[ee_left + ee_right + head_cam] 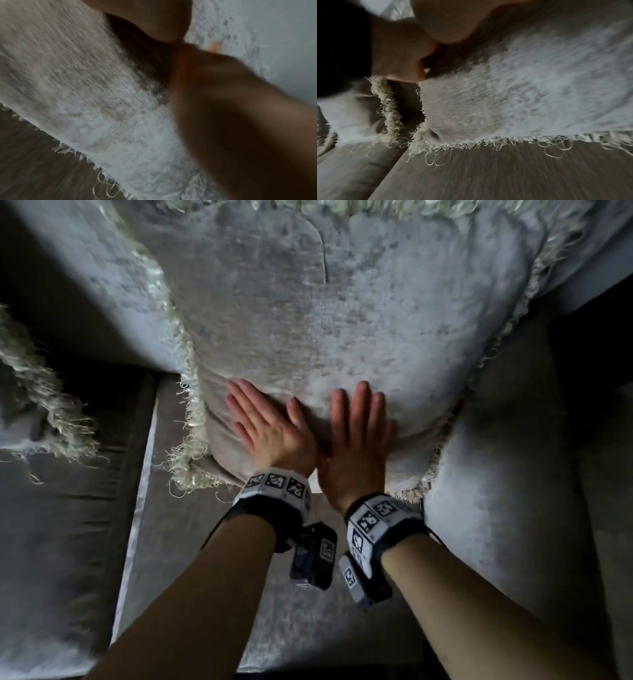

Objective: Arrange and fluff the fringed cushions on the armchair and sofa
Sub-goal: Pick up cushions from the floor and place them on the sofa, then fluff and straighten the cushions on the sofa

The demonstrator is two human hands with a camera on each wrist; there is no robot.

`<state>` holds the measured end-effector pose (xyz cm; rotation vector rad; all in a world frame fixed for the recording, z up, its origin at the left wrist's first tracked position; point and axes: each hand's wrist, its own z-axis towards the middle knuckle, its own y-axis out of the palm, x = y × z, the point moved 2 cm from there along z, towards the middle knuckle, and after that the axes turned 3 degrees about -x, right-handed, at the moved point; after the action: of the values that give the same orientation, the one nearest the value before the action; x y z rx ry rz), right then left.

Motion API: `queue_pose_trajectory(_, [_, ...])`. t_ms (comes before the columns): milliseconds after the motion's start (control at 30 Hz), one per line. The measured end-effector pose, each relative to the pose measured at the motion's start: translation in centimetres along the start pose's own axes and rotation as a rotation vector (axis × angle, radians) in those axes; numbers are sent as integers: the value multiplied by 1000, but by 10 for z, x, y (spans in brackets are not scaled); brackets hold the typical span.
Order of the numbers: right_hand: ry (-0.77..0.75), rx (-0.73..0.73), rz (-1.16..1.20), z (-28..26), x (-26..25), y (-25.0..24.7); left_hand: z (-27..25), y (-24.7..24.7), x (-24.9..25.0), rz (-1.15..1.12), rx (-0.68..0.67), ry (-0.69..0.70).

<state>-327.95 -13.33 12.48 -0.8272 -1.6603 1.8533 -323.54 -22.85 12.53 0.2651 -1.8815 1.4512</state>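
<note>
Left hand (270, 428), right hand (359, 433) flat, fingers straight, side by side on cushion (325, 320), 6 o'clock edge. Pat gently; push stuffing toward 12 o'clock.

Dim indoor scene in soft, low light. Below the left hand (270, 433) and right hand (356, 440), toward the wrists, lies a grey-brown velvet seat (274, 638) with a faint sheen. Left of the left hand, a pale-edged seam (137, 508) parts it from a second seat section (51, 542). Just right of the right hand rises a pale plush padded side (496, 525), with deep shadow beyond it.
</note>
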Motion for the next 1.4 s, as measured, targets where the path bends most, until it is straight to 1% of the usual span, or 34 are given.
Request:
queue_pose_trajectory(33, [35,-76,-59,-1,7,7,-4,3,-8,57,-103,28])
queue_pose_trajectory(67, [99,-163,-112,-5,21,9,-8,1,-24,160,-200,74])
queue_pose_trajectory(100, [191,-236,-142,-10,38,5,-8,-5,-44,250,-290,113])
queue_pose_trajectory(133, [306,-269,-155,-12,53,-9,-4,-18,-60,304,-362,117])
queue_pose_trajectory(167, [422,-265,-168,-11,65,-30,4,-37,-69,298,-383,75])
queue_pose_trajectory(200, [499,-275,-171,-5,72,-52,14,-56,-69,264,-346,20])
queue_pose_trajectory(233, [494,-279,-180,5,73,-74,25,-76,-62,220,-298,-20])
queue_pose_trajectory(267, [411,-257,-193,19,70,-96,37,-93,-46,174,-261,-22])
queue_pose_trajectory(333, [178,-142,-138,57,49,-139,58,-118,-6,60,-237,57])
queue_pose_trajectory(367, [91,-84,-99,77,36,-155,69,-127,14,-1,-227,81])
queue_pose_trajectory(400, [35,-47,-85,97,21,-169,80,-132,30,-64,-227,71])
queue_pose_trajectory(433, [1,-46,-101,114,7,-176,89,-134,41,-112,-244,31])
queue_pose_trajectory(500, [-50,-132,-185,140,-16,-175,105,-128,48,-192,-312,-85])
queue_pose_trajectory(567, [-47,-263,-277,151,-30,-159,113,-112,34,-224,-392,-186])
queue_pose_trajectory(600, [-39,-303,-312,152,-35,-148,115,-102,19,-227,-422,-226])
queue_pose_trajectory(633, [-42,-312,-340,152,-39,-138,115,-96,6,-231,-449,-244])
queue_pose_trajectory(733, [-81,-240,-361,150,-45,-119,111,-75,-27,-275,-444,-299])
queue_pose_trajectory(800, [-89,-259,-375,151,-47,-112,114,-66,-34,-315,-426,-358])
queue_pose_trajectory(867, [-81,-261,-363,153,-50,-107,120,-62,-36,-312,-448,-410])
queue_pose_trajectory(900, [-80,-244,-351,153,-52,-107,124,-59,-41,-274,-463,-397])
queue_pose_trajectory(1000, [-76,-220,-320,143,-52,-110,123,-66,-41,-55,-529,-235])
queue_pose_trajectory(1067, [-88,-151,-266,135,-52,-121,117,-76,-39,-4,-553,-210])
queue_pose_trajectory(1133, [-44,-152,-253,133,-51,-137,111,-92,-32,63,-570,-186])
queue_pose_trajectory(1200, [-9,-212,-271,130,-49,-158,107,-116,-14,83,-586,-187])
queue_pose_trajectory(1267, [21,-251,-242,127,-44,-182,103,-144,14,134,-574,-149])
queue_pose_trajectory(1333, [70,-300,-171,132,-33,-206,107,-173,48,209,-559,-76])
queue_pose_trajectory(1400, [163,-353,-34,139,-17,-226,114,-203,86,266,-544,38])
